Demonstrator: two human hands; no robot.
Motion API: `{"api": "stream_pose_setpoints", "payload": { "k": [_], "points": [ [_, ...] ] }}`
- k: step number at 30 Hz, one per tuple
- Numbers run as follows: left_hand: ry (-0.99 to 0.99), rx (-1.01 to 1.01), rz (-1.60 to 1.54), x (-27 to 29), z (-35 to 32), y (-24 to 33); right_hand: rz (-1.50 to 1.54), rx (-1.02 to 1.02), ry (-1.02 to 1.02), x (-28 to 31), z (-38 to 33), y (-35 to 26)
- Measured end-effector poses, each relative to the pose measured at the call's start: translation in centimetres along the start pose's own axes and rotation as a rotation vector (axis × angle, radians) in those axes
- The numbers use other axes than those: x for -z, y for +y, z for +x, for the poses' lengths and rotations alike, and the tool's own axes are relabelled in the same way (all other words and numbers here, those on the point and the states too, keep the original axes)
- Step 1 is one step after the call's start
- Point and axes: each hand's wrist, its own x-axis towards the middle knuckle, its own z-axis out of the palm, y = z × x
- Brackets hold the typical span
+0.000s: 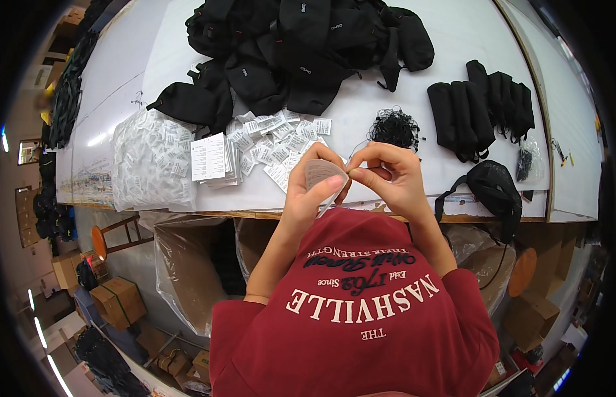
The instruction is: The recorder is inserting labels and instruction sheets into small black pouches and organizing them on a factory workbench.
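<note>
Just above the table's near edge, my left hand [303, 188] grips a white paper hang tag [319, 173], bent between thumb and fingers. My right hand [399, 182] meets it at the tag's corner. Its thumb and forefinger are pinched together there, and a thin dark string [358, 147] shows by the fingertips; exactly how it passes the tag is too small to tell. Beyond my right hand lies a tangled heap of black strings [394, 128]. Left of my hands are loose white printed labels [275, 142] and a stack of white tags [210, 159].
Black fabric bags [308, 56] are heaped at the far middle. A clear plastic bag of white labels [149, 162] lies left. Black pouches [461, 119] stand in rows at right, near a strapped black bag [494, 192]. Plastic-lined boxes [185, 264] sit under the table edge.
</note>
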Motion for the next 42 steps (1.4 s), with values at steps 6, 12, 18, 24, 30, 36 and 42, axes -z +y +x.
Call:
{"api": "stream_pose_setpoints", "payload": {
  "k": [6, 12, 18, 24, 30, 36, 42],
  "points": [
    [0.003, 0.051, 0.010, 0.0, -0.2, 0.0, 0.036, -0.084, -0.048, 0.4, -0.3, 0.4],
    [-0.024, -0.014, -0.037, 0.0, 0.0, 0.0, 0.044, -0.092, -0.033, 0.6, -0.4, 0.7],
    [0.074, 0.011, 0.068, -0.6, -0.5, 0.3, 0.047, -0.084, -0.033, 0.5, -0.5, 0.5],
    [0.096, -0.001, 0.140, -0.7, -0.5, 0.2, 0.129, -0.138, -0.034, 0.4, -0.6, 0.7],
    [0.040, 0.086, 0.039, -0.6, -0.4, 0.3, 0.336, -0.146, -0.067, -0.1, -0.5, 0.0],
    [0.037, 0.099, 0.045, -0.8, -0.3, 0.3, 0.325, -0.149, -0.073, 0.0, -0.8, 0.3],
    [0.042, 0.060, 0.049, 0.1, -0.6, -0.4, 0.012, -0.012, -0.065, 0.1, -0.6, -0.3]
  ]
}}
